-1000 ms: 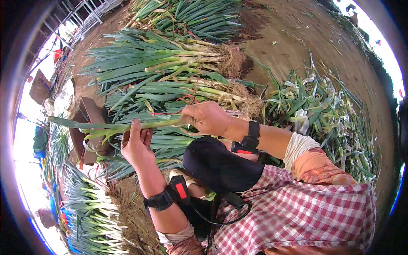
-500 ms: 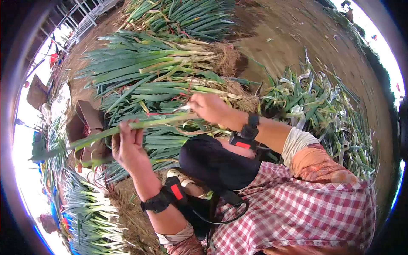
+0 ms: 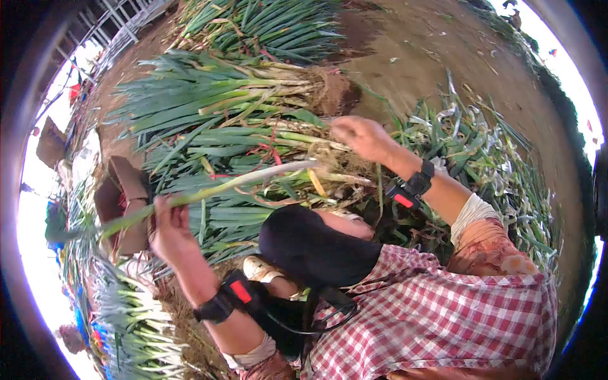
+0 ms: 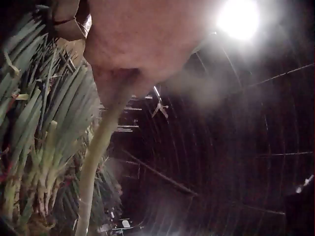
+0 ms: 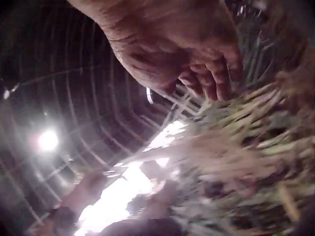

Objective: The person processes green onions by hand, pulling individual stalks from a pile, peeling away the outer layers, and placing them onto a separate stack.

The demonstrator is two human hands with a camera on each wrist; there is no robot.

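Observation:
A long green onion point(image 3: 253, 177) slants across the head view, its pale root end to the right and its green leaves to the left. My left hand point(image 3: 171, 231) grips it around the green part. In the left wrist view the onion's stalk point(image 4: 93, 167) runs down from under the left hand point(image 4: 138, 39). Up and to the right of the root end is my right hand point(image 3: 364, 137), apart from the stalk. The right wrist view shows this right hand point(image 5: 182, 49) with loosely bent fingers and nothing visible between them.
Bundles of green onions point(image 3: 209, 95) with roots lie beyond the hands. A heap of stripped leaves point(image 3: 468, 158) is at the right. Cleaned onions point(image 3: 142, 316) with white stems lie at lower left, near a cardboard box point(image 3: 130, 209). Bare soil point(image 3: 418, 57) shows at upper right.
My right hand has let go of the onion's root end and moved up and right. My left hand has shifted left and down with the onion, which now shows a whiter stem.

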